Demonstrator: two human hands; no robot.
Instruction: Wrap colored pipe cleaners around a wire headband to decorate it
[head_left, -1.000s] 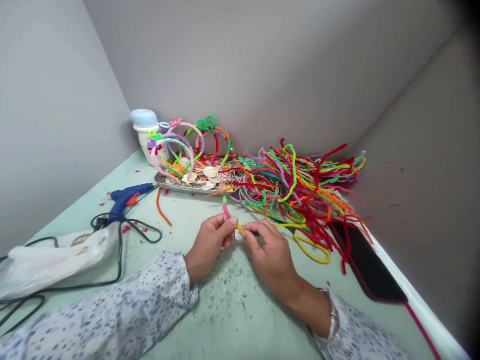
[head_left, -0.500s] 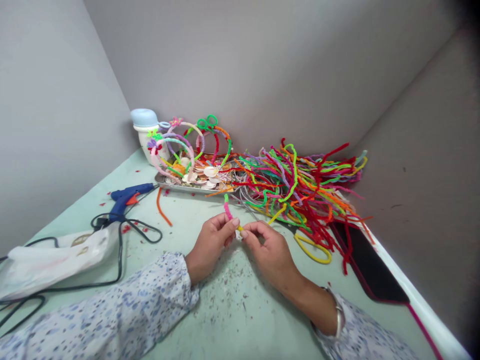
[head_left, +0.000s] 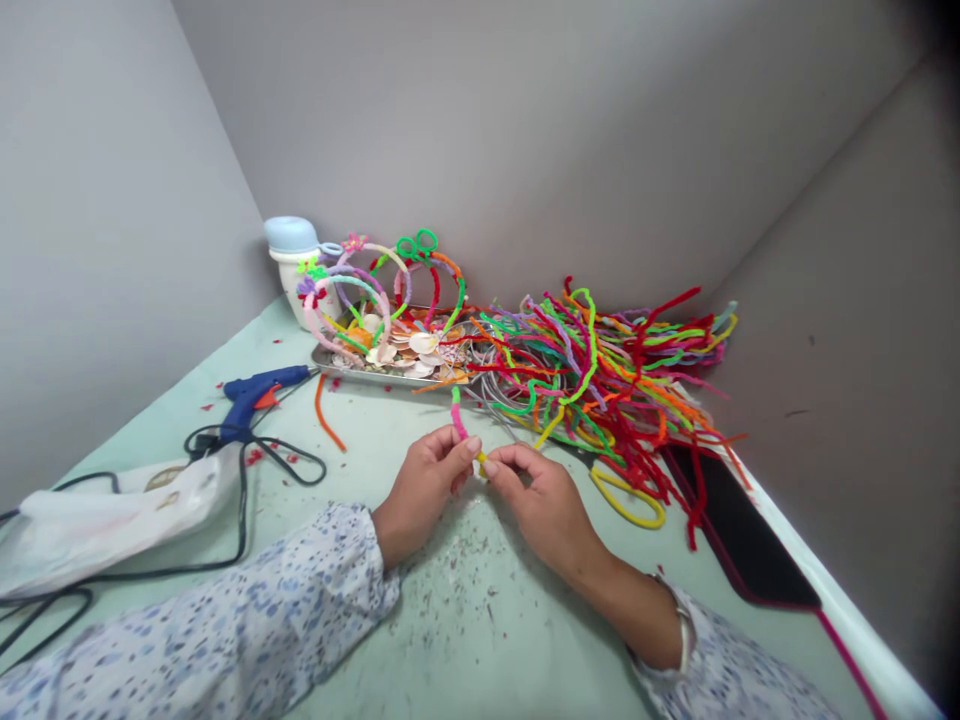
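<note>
My left hand [head_left: 427,480] pinches a narrow band wrapped in fuzzy pipe cleaner [head_left: 459,420], green at the tip and pink below. Its lower part is hidden by my fingers. Close beside it, my right hand [head_left: 541,505] is closed in a pinch on a yellow pipe cleaner [head_left: 550,425], whose free length sticks up behind the fingers. A short yellow stretch shows between the two thumbs, where it meets the band. Both hands are held over the pale green table [head_left: 480,640].
Behind stands a metal tray [head_left: 375,377] with shell-like discs and several wrapped headbands [head_left: 349,282]. A heap of pipe cleaners [head_left: 600,350] partly covers yellow-handled scissors [head_left: 630,500] and a black pad [head_left: 739,530]. On the left lie a blue glue gun [head_left: 251,395], its cord and a plastic bag [head_left: 120,520].
Both hands keep nearly the same place and grip. The yellow pipe cleaner's free end sits slightly lower behind my right hand; the view has shifted a little.
</note>
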